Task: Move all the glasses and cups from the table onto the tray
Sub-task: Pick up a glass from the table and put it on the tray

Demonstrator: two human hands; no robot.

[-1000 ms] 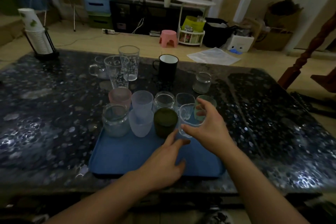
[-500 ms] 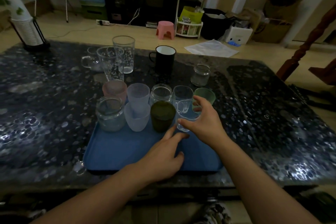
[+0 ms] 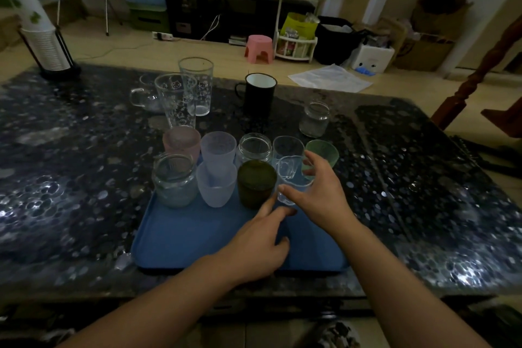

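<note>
A blue tray (image 3: 180, 237) lies at the table's near edge with several cups at its far end, among them a glass jar (image 3: 175, 181), a frosted white cup (image 3: 216, 186) and a dark green cup (image 3: 256, 183). My right hand (image 3: 319, 195) wraps a clear glass mug (image 3: 291, 175) standing right of the dark green cup, thumb at its base and fingers over its rim. My left hand (image 3: 254, 246) rests over the tray holding nothing, index finger stretched toward the dark green cup. Beyond the tray stand two tall printed glasses (image 3: 176, 99), a black mug (image 3: 260, 93), a handled clear mug (image 3: 142, 97) and a small jar (image 3: 315, 118).
The table (image 3: 70, 164) has a dark, speckled, glossy top. A rack of stacked paper cups (image 3: 42, 34) stands at its far left corner. Bare tray surface lies in front of the cups. A wooden post (image 3: 480, 70) rises at the right, beyond the table.
Both hands stay nearly where they were. My right hand keeps on the clear mug at the tray's right end, and the view has shifted slightly.
</note>
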